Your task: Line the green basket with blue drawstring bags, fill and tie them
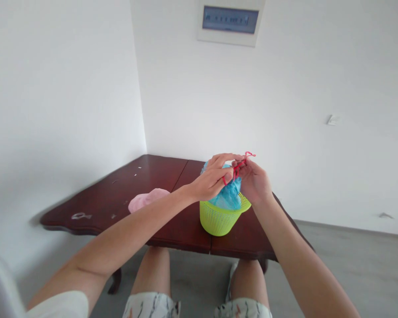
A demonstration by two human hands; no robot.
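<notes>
Left hand (209, 180) and right hand (256, 181) gripping a thin red cord (240, 165), translucent blue plastic bag (228, 196) below, inside a lime-green perforated plastic basket (216, 221), dark-red wooden table (182, 225) beneath

Both arms (145, 226) stretch forward and inward, left hand (212, 177) back-up with fingers extended, tips close by the right hand (256, 182), fingers bent!

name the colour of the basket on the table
The basket is bright yellow-green, best seen in the head view.
</notes>
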